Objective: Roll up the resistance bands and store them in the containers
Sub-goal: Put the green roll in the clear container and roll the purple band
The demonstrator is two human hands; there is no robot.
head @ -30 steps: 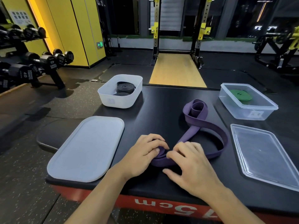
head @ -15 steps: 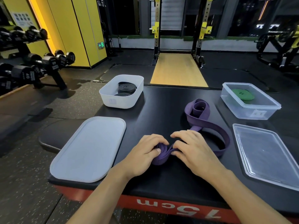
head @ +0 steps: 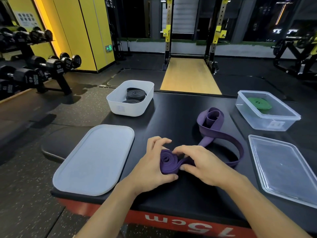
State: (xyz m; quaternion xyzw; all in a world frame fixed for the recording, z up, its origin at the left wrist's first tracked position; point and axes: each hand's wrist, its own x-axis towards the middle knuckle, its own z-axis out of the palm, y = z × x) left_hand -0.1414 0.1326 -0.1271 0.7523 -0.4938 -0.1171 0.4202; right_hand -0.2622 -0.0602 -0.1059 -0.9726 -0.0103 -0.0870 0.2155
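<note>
Rolling in progress on the black bench (head: 180, 107); left hand (head: 151, 169) grips the coiled end of the purple band (head: 169, 161) so it cannot spring open; right hand (head: 204, 162) pinches the tail beside it, keeping tension; versus half a second back, spiral now exposed, left fingers lifted.

A purple resistance band (head: 221, 134), showing lighter and darker shades, lies at centre frame on a matte black platform top (head: 180, 107) whose red front edge (head: 135, 216) carries white "15cm" lettering. At upper left of the platform, 2 black bands (head: 135, 94) sit in an opaque white tub (head: 130, 109) above a frosted white lid (head: 94, 160); at right, a green band (head: 259, 103) shows through a clear container (head: 267, 122) above a clear lid (head: 283, 169). Yellow wall panels (head: 82, 31) glow at upper left over black dumbbells (head: 51, 64), and the dark floor (head: 25, 194) at lower left is flecked with pale speckles.
</note>
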